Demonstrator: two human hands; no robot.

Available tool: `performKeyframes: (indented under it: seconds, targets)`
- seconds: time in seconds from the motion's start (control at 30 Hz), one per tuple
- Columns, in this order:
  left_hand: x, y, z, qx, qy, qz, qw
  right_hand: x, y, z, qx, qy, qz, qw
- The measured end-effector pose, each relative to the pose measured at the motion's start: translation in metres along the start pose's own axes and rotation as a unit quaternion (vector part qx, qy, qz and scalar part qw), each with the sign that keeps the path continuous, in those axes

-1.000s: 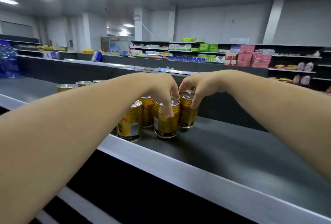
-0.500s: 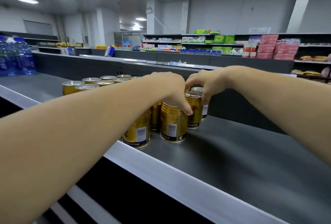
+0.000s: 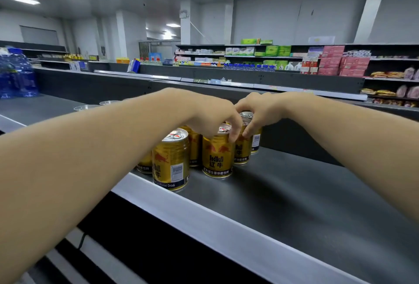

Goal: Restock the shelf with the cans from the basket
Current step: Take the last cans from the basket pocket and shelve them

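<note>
Several gold drink cans stand upright in rows on the dark top shelf (image 3: 306, 193). My left hand (image 3: 215, 113) reaches over them, its fingers curled down on the rim of a front gold can (image 3: 217, 159). My right hand (image 3: 258, 111) comes in from the right, and its fingertips grip the top of the gold can behind (image 3: 242, 152). Another can (image 3: 171, 161) stands free at the shelf's front edge, left of the held ones. The two hands nearly touch. No basket is in view.
The shelf's grey front lip (image 3: 226, 227) runs diagonally below the cans. More can tops (image 3: 86, 107) show behind my left forearm. Blue water bottles (image 3: 15, 75) stand at far left. Other stocked shelves (image 3: 340, 63) fill the background.
Both hands have stayed on the can tops while the view shifted closer. The left-hand can now shows its front label, and the hands sit closer together.
</note>
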State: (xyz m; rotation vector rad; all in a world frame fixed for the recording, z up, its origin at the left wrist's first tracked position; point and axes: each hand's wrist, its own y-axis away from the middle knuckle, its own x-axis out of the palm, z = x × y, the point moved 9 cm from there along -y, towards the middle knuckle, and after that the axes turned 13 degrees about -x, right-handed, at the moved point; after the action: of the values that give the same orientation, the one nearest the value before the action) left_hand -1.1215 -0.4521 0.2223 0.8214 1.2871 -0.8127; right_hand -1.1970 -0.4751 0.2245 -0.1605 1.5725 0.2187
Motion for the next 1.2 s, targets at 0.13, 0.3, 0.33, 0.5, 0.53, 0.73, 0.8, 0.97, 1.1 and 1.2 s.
performKeyframes:
  seconds: [0.13,0.3,0.33,0.5,0.53,0.73,0.8,0.97,1.1,1.2]
  targets:
    - [0.001,0.002,0.006,0.004,0.064,-0.043,0.997,0.002,-0.001,0.000,-0.003,-0.027,-0.004,1.000]
    - [-0.001,-0.002,0.019,-0.006,0.081,-0.094,0.992,0.004,-0.003,0.000,-0.010,-0.058,0.002,0.998]
    - [-0.001,-0.002,0.019,-0.002,0.091,-0.090,0.992,0.004,-0.004,0.000,-0.011,-0.058,0.006,0.998]
    - [0.002,0.000,0.020,-0.001,0.114,-0.090,0.989,0.007,-0.004,0.001,-0.018,-0.065,0.010,0.998]
    - [0.002,0.001,0.020,-0.001,0.112,-0.092,0.989,0.008,-0.004,0.001,-0.017,-0.062,0.010,0.998]
    - [0.004,0.006,0.019,-0.011,0.081,-0.110,0.991,0.010,0.003,0.013,-0.004,-0.035,-0.005,0.999]
    - [0.003,0.013,0.017,-0.015,0.064,-0.131,0.989,0.005,0.013,0.027,0.000,-0.010,-0.019,1.000]
    - [-0.006,0.075,0.001,0.013,0.093,-0.201,0.975,-0.006,0.063,0.091,0.014,0.095,-0.074,0.993]
    - [0.027,0.152,-0.030,0.086,0.130,-0.188,0.970,0.029,0.116,0.175,0.023,0.099,-0.098,0.990]
    - [0.087,0.206,-0.054,0.136,0.179,-0.118,0.967,0.093,0.150,0.233,0.058,0.052,-0.071,0.994]
